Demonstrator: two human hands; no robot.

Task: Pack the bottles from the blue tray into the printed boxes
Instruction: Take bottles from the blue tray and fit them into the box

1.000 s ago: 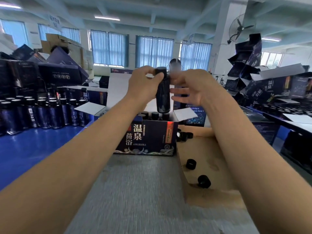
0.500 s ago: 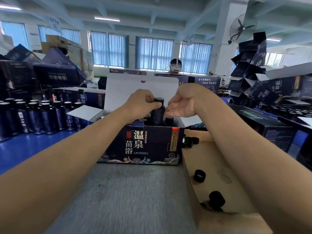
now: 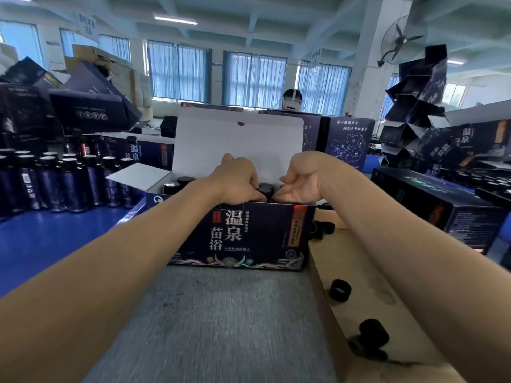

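Two hands [image 3: 238, 180] [image 3: 302, 181], one gripped bottle [image 3: 265, 189], one near box [image 3: 243, 236]

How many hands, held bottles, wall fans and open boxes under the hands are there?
Hands: 2, left hand and right hand
Held bottle: 1
Wall fan: 1
Open box under the hands: 1
Total: 5

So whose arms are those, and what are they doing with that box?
They belong to a person wearing a camera on their head, so you see what they see, looking forward and down. The left hand has its grip on the black cap of a bottle standing in the open printed box. The right hand rests beside it, fingers loose. More bottles wait on the blue tray at the left. Loose black caps lie on cardboard at the right.
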